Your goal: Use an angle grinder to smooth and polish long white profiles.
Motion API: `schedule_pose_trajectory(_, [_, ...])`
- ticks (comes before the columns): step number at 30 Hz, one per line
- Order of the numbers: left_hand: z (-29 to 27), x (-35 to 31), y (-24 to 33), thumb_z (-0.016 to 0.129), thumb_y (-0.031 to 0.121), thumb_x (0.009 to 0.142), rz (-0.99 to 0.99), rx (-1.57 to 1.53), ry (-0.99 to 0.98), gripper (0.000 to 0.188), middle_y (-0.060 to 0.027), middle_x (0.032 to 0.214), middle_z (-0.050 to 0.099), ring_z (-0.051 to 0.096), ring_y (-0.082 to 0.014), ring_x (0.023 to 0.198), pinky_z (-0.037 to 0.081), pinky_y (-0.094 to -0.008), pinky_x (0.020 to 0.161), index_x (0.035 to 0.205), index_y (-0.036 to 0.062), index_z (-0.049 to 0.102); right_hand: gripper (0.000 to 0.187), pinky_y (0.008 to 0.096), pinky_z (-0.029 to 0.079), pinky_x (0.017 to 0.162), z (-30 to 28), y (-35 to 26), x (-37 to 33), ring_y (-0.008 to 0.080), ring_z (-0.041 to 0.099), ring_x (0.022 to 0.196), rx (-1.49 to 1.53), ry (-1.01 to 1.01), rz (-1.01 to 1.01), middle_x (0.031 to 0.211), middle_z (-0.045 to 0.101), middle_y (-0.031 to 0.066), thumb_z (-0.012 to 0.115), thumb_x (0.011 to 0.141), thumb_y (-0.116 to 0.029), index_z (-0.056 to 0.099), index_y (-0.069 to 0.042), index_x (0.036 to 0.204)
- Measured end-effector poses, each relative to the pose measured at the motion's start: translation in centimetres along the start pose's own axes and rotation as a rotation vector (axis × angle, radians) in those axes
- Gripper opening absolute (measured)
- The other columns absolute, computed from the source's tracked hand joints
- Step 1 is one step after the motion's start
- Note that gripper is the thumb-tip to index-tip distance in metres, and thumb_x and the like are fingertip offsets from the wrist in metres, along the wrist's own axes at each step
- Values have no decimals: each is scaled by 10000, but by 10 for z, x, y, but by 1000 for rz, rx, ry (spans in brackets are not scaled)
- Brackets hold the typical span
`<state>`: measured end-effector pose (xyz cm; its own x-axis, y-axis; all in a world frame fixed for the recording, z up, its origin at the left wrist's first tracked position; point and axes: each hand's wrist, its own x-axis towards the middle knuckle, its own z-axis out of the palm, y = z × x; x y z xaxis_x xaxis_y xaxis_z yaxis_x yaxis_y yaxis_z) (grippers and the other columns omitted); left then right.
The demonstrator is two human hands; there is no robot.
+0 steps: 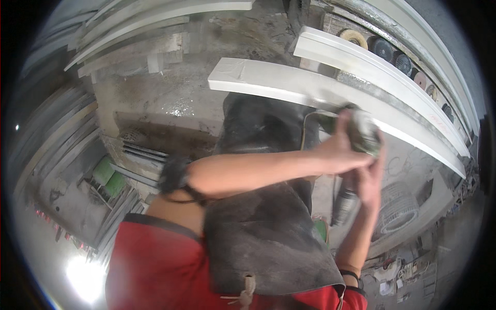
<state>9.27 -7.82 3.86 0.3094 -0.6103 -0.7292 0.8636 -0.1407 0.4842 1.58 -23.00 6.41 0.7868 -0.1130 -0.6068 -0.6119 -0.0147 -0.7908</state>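
Both my hands are wrapped round a hand-held grinder [366,130], which is blurred by motion. My left hand [338,150] grips near the tool's head, its forearm crossing in front of my dark apron [258,227]. Just below it, my right hand [368,181] closes round the body, and the dark rear end points down toward me. The grinder's head is over the front edge of a long white slab [274,80]. Blur hides whether it touches the slab. A thin cord or hose [304,129] loops beside the tool.
A second white slab [330,46] lies behind the first. Several round discs [382,49] line a shelf at the far right. Long strips [165,15] lie at the far left. A tyre-like ring [400,209] is on the floor at right. A bright light [85,279] shines lower left.
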Motion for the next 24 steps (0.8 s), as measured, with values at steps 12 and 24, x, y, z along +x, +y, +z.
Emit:
schedule_pose_trajectory(12, [-172,-145,3,727,394,896,11,-104,233,944,-174,1099,603,605,-117,567,443,-229,372,1496,32,95,983,468,514,1016,198,-48,44,426,572,1285,-441,-353,-145,1464,479,307,753,867,-387,170,-65,1591])
schedule_pose_trajectory(24, [-213,-168,9,752,309,874,-23,-120,36,1152,-239,1387,480,698,-256,931,606,-277,586,1536,67,-160,1009,456,352,1173,241,-52,19,367,426,1415,-116,-209,28,1547,379,256,814,843,-337,202,-33,1585])
